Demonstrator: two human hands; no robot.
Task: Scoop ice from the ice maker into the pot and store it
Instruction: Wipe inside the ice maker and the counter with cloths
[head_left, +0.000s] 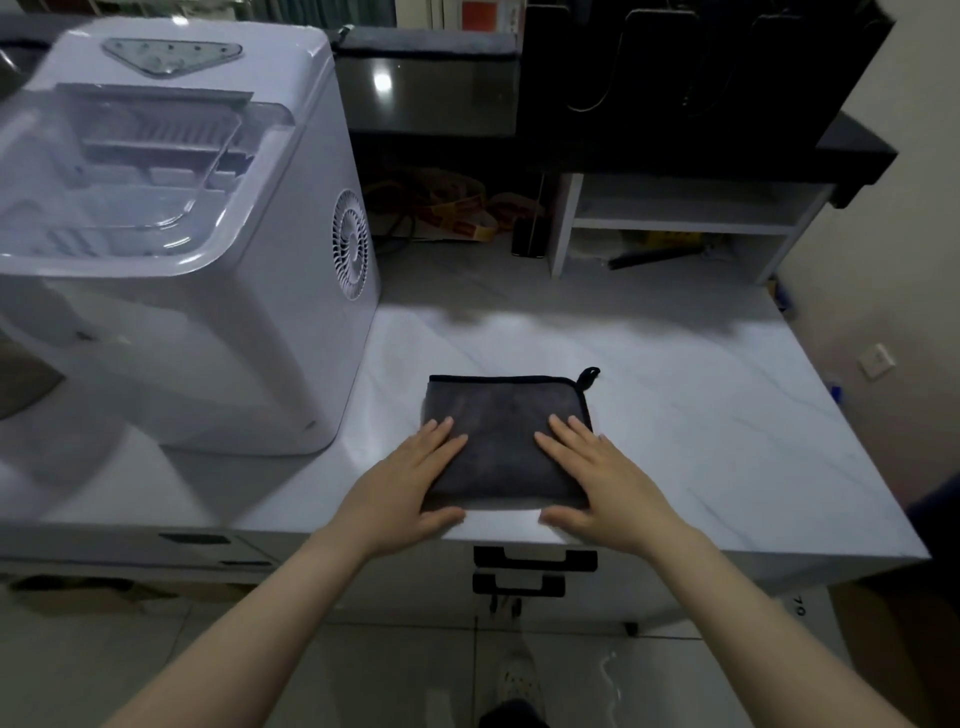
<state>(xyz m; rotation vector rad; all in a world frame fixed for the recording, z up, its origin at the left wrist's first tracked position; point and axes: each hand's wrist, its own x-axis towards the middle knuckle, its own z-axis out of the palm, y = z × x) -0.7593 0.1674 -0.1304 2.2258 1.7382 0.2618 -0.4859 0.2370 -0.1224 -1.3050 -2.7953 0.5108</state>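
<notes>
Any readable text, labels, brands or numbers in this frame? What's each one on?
No text reads clearly.
Yellow and red packaging under the dark shelf: red label patches, print too blurred.
Orange panel at the top edge: blurred, unreadable.
Ice maker, control panel: only dots, no legible words or brand.
Dark marks below the right corner of the counter: maybe digits, too small to tell.
Grey cloth: no label seen.

The ice maker (208, 312) is a white, boxy machine standing upright at the left end of the counter (675, 415). A clear lid covers its top, and a round fan grille faces right.
</notes>
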